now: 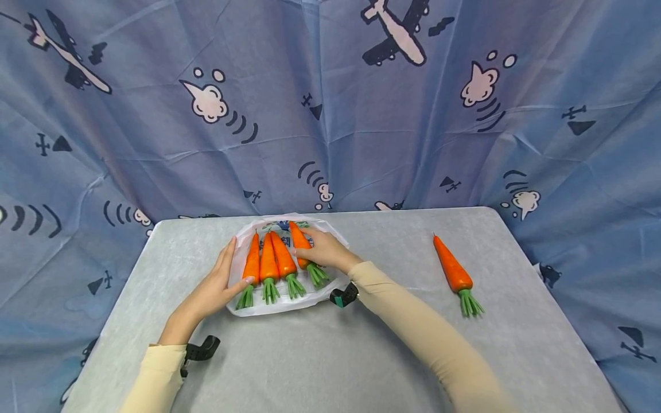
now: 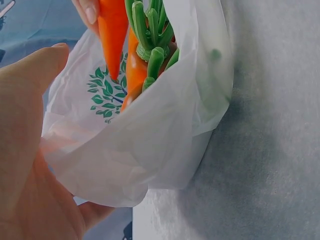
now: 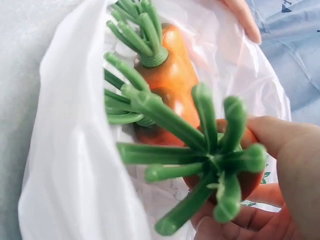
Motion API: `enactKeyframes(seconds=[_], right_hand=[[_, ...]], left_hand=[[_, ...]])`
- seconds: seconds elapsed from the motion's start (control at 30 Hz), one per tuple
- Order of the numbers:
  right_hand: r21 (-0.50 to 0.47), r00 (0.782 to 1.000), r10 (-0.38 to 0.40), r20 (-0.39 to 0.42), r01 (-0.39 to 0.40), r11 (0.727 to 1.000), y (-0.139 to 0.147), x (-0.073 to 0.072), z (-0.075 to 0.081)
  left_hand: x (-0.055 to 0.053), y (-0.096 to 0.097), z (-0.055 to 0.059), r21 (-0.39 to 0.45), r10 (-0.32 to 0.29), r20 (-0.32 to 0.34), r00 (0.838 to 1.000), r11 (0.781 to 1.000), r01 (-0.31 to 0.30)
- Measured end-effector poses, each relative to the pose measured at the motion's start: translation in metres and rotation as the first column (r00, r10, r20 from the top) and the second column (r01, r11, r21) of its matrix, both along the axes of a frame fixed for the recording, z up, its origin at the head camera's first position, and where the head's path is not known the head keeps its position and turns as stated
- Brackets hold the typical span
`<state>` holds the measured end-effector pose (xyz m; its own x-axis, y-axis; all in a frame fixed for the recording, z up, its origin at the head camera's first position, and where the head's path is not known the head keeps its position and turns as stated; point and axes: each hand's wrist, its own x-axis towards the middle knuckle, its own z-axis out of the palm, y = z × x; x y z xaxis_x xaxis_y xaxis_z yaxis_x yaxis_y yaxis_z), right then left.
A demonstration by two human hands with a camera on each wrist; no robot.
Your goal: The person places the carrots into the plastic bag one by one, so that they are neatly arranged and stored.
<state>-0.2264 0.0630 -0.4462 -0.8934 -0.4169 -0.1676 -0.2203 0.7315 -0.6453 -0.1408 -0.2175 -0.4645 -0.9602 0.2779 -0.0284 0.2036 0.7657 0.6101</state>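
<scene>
A white plastic bag (image 1: pixel 276 308) with printed green leaves lies spread on the table, its sides standing up around several carrots. My right hand (image 1: pixel 326 251) pinches one orange carrot (image 1: pixel 298 236) by its body over the bag's right part, green stems toward me. Three more carrots (image 1: pixel 267 264) lie side by side in the bag, tips pointing away. My left hand (image 1: pixel 214 289) rests against the bag's left side, fingers extended along the outside and thumb over the rim. In the left wrist view, the bag wall (image 2: pixel 120 155) partly hides the carrots.
Another carrot (image 1: pixel 453 265) lies alone on the right side of the grey table (image 1: pixel 392 252), tip pointing away. Behind the table's far edge hangs a blue curtain (image 1: pixel 279 160) printed with planes and clouds. Black camera mounts (image 1: pixel 203 348) sit at both wrists.
</scene>
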Motion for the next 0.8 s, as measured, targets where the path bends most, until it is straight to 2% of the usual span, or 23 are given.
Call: enactKeyframes(seconds=[0.2,0.8], right_hand=[[0.003,1.0,0.011,0.011,-0.011,1.0,-0.005,0.0,-0.006],[0.031,1.0,0.012,-0.027,-0.011,0.999,-0.009,0.0,-0.022]], left_hand=[[0.0,0.0,0.0,-0.007,0.001,0.001,1.0,1.0,-0.001],[0.001,0.0,0.001,0.001,-0.002,0.0,1.0,1.0,0.002]])
